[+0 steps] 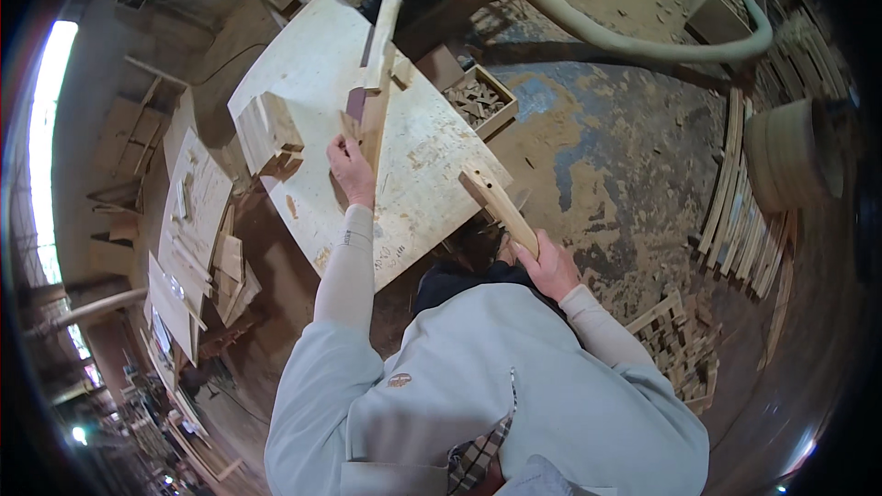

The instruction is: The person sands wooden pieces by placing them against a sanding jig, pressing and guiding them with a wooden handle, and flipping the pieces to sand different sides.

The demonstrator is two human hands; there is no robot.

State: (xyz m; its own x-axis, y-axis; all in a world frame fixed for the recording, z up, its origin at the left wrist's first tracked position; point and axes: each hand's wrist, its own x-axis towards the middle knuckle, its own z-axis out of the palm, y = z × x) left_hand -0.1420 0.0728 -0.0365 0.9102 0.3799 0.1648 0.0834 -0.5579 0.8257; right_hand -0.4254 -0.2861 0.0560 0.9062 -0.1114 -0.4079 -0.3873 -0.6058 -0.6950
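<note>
In my right hand (549,266) is a wooden slat (499,207) with dark holes near its far end, held by its near end off the table's right edge. My left hand (352,173) is over the table, fingers pinched on a small wood piece (349,125). That piece lies against a long wooden fence (377,110) fixed across the board, beside a purplish strip (356,103). Beneath the fence, the pale worktable (427,207) carries scattered wood dust. Left of my left hand stands a stack of wood blocks (269,133).
A crate of wood offcuts (480,101) sits past the table's right edge. A thick hose (625,41) crosses the far right. Stacked slats (744,220) and a round drum (795,154) stand at right. Another crate of wood pieces (675,344) is by my right elbow; boards (193,220) lean at left.
</note>
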